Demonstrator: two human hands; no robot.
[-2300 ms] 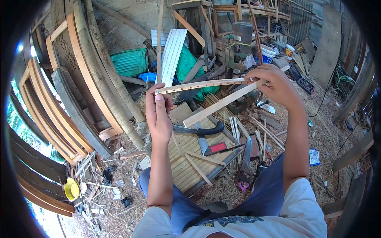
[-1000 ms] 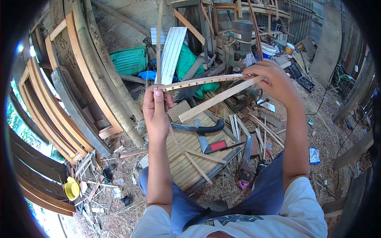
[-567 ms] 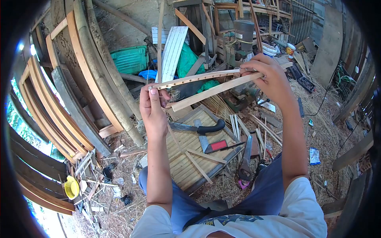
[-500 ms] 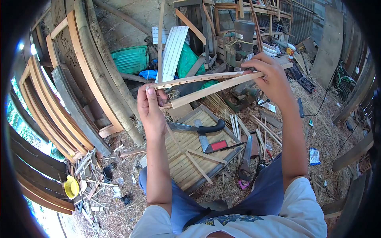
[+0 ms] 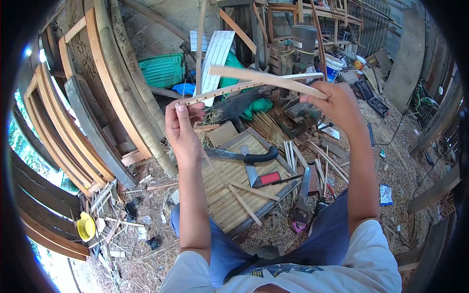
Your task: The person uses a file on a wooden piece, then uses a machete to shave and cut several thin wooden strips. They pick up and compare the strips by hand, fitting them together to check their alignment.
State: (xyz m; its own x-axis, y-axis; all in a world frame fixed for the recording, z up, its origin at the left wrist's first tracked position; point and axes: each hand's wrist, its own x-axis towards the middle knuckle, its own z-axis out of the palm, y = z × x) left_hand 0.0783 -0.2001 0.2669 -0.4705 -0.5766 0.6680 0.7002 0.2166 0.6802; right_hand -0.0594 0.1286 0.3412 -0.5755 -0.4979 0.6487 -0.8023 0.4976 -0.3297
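Note:
My left hand [image 5: 184,124] pinches the left end of a thin wooden strip with a row of drilled holes [image 5: 222,91], the thumb on top. The strip slants up to the right and ends near my right hand. My right hand [image 5: 337,103] is closed round one end of a plain wooden slat [image 5: 298,86], which crosses in front of the drilled strip; its far end is blurred and raised. Below both hands lies a board of bamboo slats [image 5: 210,190]. On it rest a machete [image 5: 261,156] with a black handle, a square [image 5: 267,178] with a red inset and loose slats [image 5: 245,205].
A handsaw [image 5: 303,195] leans at the board's right edge, beside thin sticks [image 5: 330,161]. Curved wooden frames [image 5: 105,83] stand at left. A green crate [image 5: 161,72], white boards [image 5: 215,61] and a dark cylinder [image 5: 304,44] are farther back. Scraps and a yellow bowl [image 5: 86,227] litter the ground.
The plain slat's left end has swung up from below the drilled strip to above it. My right hand has turned and moved slightly down; my left hand keeps its pinch.

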